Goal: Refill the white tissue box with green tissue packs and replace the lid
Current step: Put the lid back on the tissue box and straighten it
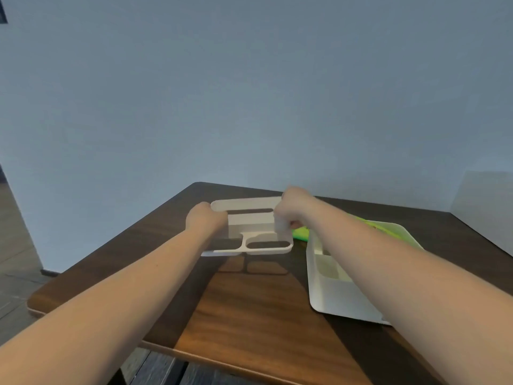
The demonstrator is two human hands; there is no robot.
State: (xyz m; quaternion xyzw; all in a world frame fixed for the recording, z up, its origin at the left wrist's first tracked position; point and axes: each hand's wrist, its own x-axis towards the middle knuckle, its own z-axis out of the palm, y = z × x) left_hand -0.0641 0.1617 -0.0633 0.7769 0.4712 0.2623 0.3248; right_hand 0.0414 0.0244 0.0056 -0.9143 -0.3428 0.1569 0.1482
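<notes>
I hold a white lid (249,220) with oval slots above the table, tilted, its shadow falling on the wood below. My left hand (206,220) grips its left end and my right hand (293,211) grips its right end. The white tissue box (315,284) stands open on the table to the right, with dividers visible inside. A green tissue pack (301,234) shows at the box's far left corner and along its far rim. My right forearm hides most of it, so I cannot tell whether it lies inside the box.
The dark wooden table (249,309) has a rounded near-left corner and a front edge close to me. A blue-grey wall stands right behind the table. A pale block (485,207) sits at the far right edge.
</notes>
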